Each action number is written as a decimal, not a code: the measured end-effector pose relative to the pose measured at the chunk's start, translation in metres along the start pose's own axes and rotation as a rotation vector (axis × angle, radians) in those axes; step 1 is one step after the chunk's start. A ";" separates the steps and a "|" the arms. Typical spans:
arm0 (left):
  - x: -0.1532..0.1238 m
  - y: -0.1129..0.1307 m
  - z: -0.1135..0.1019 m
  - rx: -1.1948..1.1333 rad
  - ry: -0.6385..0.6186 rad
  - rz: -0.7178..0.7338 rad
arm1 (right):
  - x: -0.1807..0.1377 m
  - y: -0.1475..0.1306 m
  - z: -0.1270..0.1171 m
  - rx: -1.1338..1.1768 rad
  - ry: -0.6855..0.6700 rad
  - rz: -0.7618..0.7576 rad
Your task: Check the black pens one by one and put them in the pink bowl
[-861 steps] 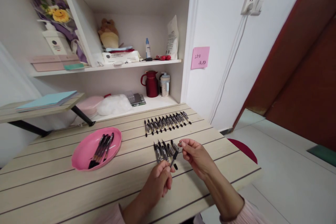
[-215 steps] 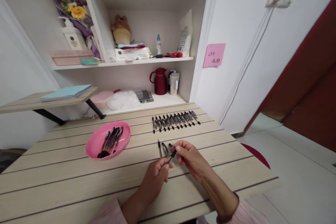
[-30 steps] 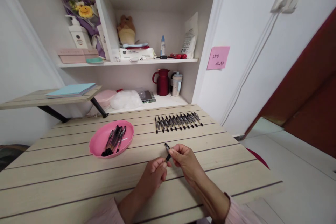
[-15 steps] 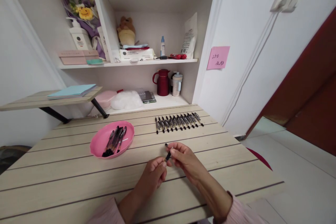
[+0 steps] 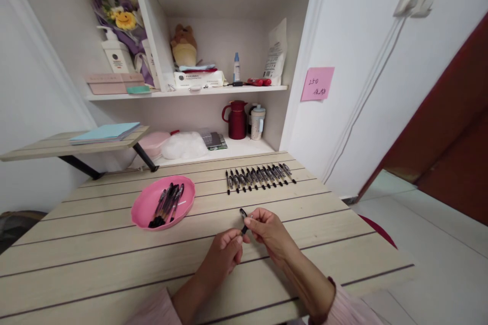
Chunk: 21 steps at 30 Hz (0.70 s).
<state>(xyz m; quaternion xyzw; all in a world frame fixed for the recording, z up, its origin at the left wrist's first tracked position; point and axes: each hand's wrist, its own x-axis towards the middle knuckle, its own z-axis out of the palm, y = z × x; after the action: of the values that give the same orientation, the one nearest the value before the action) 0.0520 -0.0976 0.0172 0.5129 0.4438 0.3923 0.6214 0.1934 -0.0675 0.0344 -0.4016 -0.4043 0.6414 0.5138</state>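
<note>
Over the table's middle, both my hands are closed around parts of a black pen (image 5: 244,229). My left hand (image 5: 225,251) grips its barrel, most of which is hidden in the fist. My right hand (image 5: 269,228) pinches a dark pen cap (image 5: 243,212) with a clip, its end jutting out up and left of the fingertips. The cap looks apart from the pen's slim tip, though fingers partly cover the spot. Beyond my hands lies a row of several black pens (image 5: 259,177), side by side. Left of them, a pink dish (image 5: 138,213) holds more pens (image 5: 166,205).
A small raised shelf (image 5: 38,146) with blue paper (image 5: 105,132) stands at the table's left. Behind the table, a white shelf unit (image 5: 236,90) holds a red jug (image 5: 237,121) and a cup (image 5: 257,123). The table (image 5: 114,264) ends at the right above the floor.
My right hand has turned slightly, so more of the cap and its clip shows above the fingers. My left hand keeps its grip in place.
</note>
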 end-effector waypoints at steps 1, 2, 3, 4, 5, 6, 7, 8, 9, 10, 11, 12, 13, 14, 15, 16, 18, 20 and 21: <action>0.000 -0.001 0.000 -0.005 -0.002 -0.003 | 0.000 0.000 0.000 -0.005 -0.008 0.004; 0.001 -0.001 -0.001 -0.012 -0.004 -0.006 | 0.000 0.000 0.000 0.001 -0.031 0.015; 0.001 -0.001 -0.001 -0.017 -0.005 -0.008 | 0.000 -0.001 0.000 0.015 -0.056 0.029; 0.002 -0.001 -0.002 -0.021 -0.007 -0.011 | 0.000 -0.001 -0.001 0.030 -0.071 0.043; 0.002 -0.001 -0.002 -0.021 -0.011 -0.016 | 0.000 -0.001 -0.001 0.041 -0.066 0.049; 0.002 -0.001 -0.002 -0.020 -0.014 -0.021 | 0.001 0.000 -0.001 0.044 -0.045 0.049; 0.002 -0.001 -0.002 -0.018 -0.014 -0.024 | 0.001 0.000 -0.002 0.039 -0.017 0.043; 0.002 0.000 -0.002 -0.015 -0.011 -0.024 | 0.001 0.000 -0.002 0.030 0.007 0.037; 0.001 0.000 -0.001 -0.012 -0.004 -0.021 | 0.002 0.001 -0.002 0.019 0.016 0.037; 0.001 0.000 -0.001 -0.012 0.006 -0.018 | 0.002 0.000 -0.002 0.014 0.007 0.041; 0.001 0.000 -0.002 -0.013 0.015 -0.017 | 0.001 0.000 -0.002 0.016 -0.015 0.047; 0.002 0.000 -0.002 -0.015 0.014 -0.019 | 0.001 -0.001 -0.001 0.022 -0.041 0.054; 0.002 -0.001 -0.002 -0.018 0.003 -0.025 | 0.001 -0.002 -0.001 0.028 -0.061 0.059; 0.003 -0.001 -0.003 -0.020 -0.010 -0.031 | 0.001 -0.002 -0.001 0.031 -0.069 0.061; 0.004 -0.002 -0.004 -0.023 -0.024 -0.036 | 0.001 -0.002 -0.001 0.030 -0.060 0.058; 0.005 -0.003 -0.004 -0.023 -0.034 -0.039 | 0.001 -0.002 -0.002 0.022 -0.038 0.052; 0.006 -0.003 -0.005 -0.022 -0.032 -0.042 | 0.002 -0.001 -0.002 -0.007 0.009 0.041; 0.006 -0.002 -0.004 -0.018 -0.027 -0.040 | 0.002 -0.001 -0.002 -0.025 0.006 0.041; 0.005 -0.001 -0.004 -0.011 -0.024 -0.032 | 0.002 -0.002 -0.002 -0.027 -0.013 0.046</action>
<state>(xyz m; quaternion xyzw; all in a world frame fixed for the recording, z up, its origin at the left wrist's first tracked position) 0.0499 -0.0924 0.0155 0.5068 0.4422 0.3784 0.6359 0.1952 -0.0651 0.0351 -0.4135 -0.4067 0.6501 0.4909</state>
